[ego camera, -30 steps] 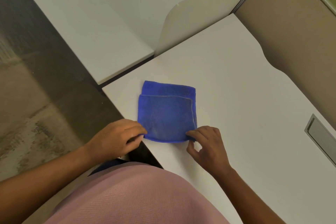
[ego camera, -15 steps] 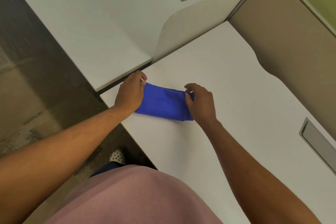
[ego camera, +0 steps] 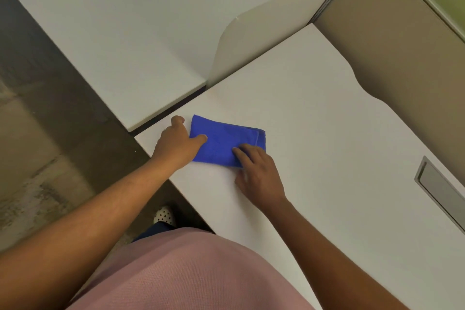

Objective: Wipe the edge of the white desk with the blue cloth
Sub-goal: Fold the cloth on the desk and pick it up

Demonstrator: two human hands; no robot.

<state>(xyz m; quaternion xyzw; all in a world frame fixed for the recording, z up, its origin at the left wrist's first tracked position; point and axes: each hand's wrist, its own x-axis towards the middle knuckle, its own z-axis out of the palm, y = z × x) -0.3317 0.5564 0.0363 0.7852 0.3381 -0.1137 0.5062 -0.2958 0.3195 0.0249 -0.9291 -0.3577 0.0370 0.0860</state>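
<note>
The blue cloth (ego camera: 224,139), folded into a narrow rectangle, lies flat on the white desk (ego camera: 314,133) close to its left corner. My left hand (ego camera: 176,145) rests at the cloth's left end, thumb laid on the fabric, fingers partly curled toward the desk's left edge. My right hand (ego camera: 256,171) lies on the cloth's near right corner, fingers spread flat and pressing on it. Neither hand grips the cloth; both lie on top. The desk's front-left edge runs diagonally from the corner down toward my body.
A second white desk (ego camera: 113,33) sits to the left across a dark gap, with a curved white divider panel (ego camera: 264,40) between. Grey cable grommets (ego camera: 442,191) are set into both desks. A beige partition (ego camera: 402,58) stands behind. Bare floor lies to the left.
The cloth was folded over from a square into a narrow rectangle farther from me. My hands have let go of its far edge and now lie flat on top of it.
</note>
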